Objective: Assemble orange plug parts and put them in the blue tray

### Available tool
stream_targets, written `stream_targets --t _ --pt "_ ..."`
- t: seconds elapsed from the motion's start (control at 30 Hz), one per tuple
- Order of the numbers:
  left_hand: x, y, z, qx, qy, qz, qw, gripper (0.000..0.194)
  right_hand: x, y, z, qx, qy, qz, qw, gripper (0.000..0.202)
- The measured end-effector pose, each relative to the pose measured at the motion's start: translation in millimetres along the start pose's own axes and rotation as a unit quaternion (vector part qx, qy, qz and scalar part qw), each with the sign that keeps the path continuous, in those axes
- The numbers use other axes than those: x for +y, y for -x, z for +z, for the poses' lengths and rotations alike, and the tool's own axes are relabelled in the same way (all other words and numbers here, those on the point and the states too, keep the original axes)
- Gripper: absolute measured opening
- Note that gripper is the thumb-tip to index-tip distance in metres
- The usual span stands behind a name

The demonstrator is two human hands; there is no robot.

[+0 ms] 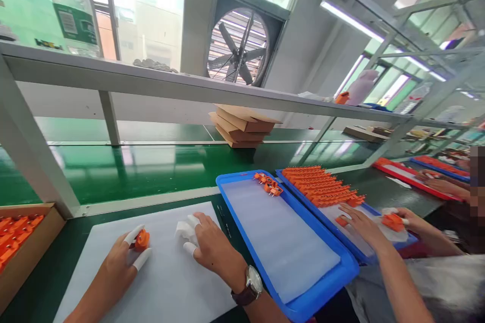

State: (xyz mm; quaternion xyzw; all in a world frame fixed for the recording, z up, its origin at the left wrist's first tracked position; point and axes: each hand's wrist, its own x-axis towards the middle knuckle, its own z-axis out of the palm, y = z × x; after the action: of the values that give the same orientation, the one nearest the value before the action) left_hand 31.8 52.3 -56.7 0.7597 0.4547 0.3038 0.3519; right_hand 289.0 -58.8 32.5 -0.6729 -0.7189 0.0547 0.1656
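Note:
My left hand [116, 265], with white finger cots, grips a small orange plastic part [142, 240] between thumb and fingers, above a white sheet [162, 282]. To its right, my right hand [212, 245], also in finger cots and with a watch on the wrist, is closed on a crumpled white wipe [185, 230]. The two hands are apart. Right of them lies a blue tray [288, 242] lined with white sheet, with several orange parts [268, 183] at its far end.
A cardboard box [34, 242] of orange parts stands at the left. At the right, a co-worker's hands [364, 224] work over a second blue tray [364, 257] with rows of orange parts [320, 185]. A shelf rail [189, 83] crosses above the bench; folded cardboard [242, 126] sits behind.

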Motion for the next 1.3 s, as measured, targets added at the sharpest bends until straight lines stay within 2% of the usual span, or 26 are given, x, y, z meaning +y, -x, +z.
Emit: stream_targets --t 0.1,0.17,0.33,0.5,0.6,0.7,0.83,0.97,1.1,1.3 --pt "-19 -5 5.5 -0.001 -0.036 0.034 0.999 0.063 -2 7 -5 -0.009 0.034 0.009 0.999 0.029" --pt "-20 -5 5.6 0.001 -0.038 0.040 0.998 0.062 -2 9 -4 -0.011 0.036 0.008 0.999 0.032" --pt "6 2 -1.8 0.004 0.008 0.016 1.000 0.070 -6 9 1 -0.001 0.016 -0.001 1.000 0.035" --pt "31 6 -7.4 0.017 0.139 -0.015 0.990 0.055 -10 -5 11 -0.015 0.016 -0.009 1.000 0.042" --pt "37 7 -9.1 0.027 0.229 -0.024 0.973 0.049 -10 -18 22 -0.026 0.028 -0.004 0.999 0.042" --pt "36 8 -9.7 0.030 0.294 -0.035 0.955 0.047 -8 -30 34 -0.035 0.031 -0.019 0.999 0.034" --pt "33 7 -8.0 -0.008 0.253 -0.009 0.967 0.064 -6 -44 42 -0.049 0.006 -0.056 0.997 0.038" --pt "29 7 -3.7 -0.034 0.214 0.021 0.976 0.075 -11 -54 45 -0.010 -0.116 -0.106 0.987 0.049" --pt "30 7 -1.3 -0.035 0.202 0.021 0.979 0.068 -19 -58 51 0.041 -0.293 -0.150 0.943 0.046" --pt "37 8 -0.7 -0.022 0.171 0.027 0.985 0.056 -19 -56 65 0.056 -0.364 -0.150 0.917 0.047"
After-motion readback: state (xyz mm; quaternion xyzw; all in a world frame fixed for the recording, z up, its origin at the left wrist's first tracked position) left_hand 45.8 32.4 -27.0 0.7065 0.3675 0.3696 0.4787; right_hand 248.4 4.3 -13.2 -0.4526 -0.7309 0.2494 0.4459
